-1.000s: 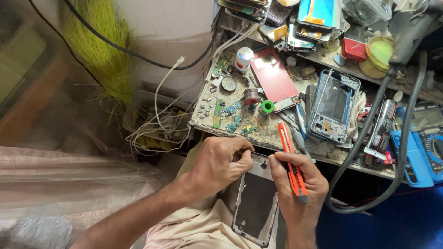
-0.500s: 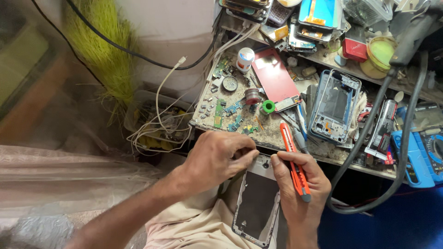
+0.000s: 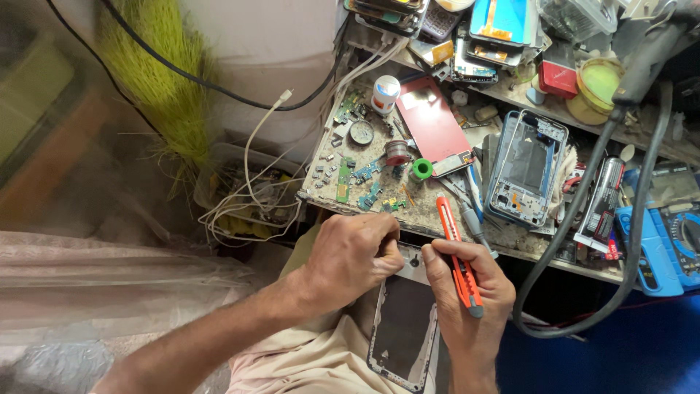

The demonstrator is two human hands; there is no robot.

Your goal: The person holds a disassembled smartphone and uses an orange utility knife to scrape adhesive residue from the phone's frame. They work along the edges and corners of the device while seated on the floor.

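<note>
Holding a phone frame point(image 3: 403, 328) over the lap, both hands work at its top edge. The left hand point(image 3: 350, 255) lies curled over the upper left corner, its fingers point(image 3: 385, 257) pinched at the edge; what they pinch, if anything beyond the frame itself, cannot be told. The right hand point(image 3: 467, 299) steadies the frame's upper right side while its fingers are clenched around an orange utility knife point(image 3: 458, 255), which lies along the palm with its tip pointing away toward the worktop.

Compared with a second ago, the left hand has shifted slightly right and upward along the top edge, and the knife sits a little more upright in the right hand. The frame itself has barely moved. Judged from this, work remains confined to the top edge, with the knife held in reserve, not cutting.

Beyond the hands, the worktop point(image 3: 437, 219) carries small green circuit boards point(image 3: 364, 191), a green spool point(image 3: 421, 169), a red phone panel point(image 3: 432, 122) and a second, silver phone frame point(image 3: 526, 169). A blue meter point(image 3: 667, 248) sits at the right edge, near a thick black hose point(image 3: 642, 204). White cables point(image 3: 251, 201) hang off the left side, and a yellow-green broom point(image 3: 157, 80) leans against the wall farther back.
</note>
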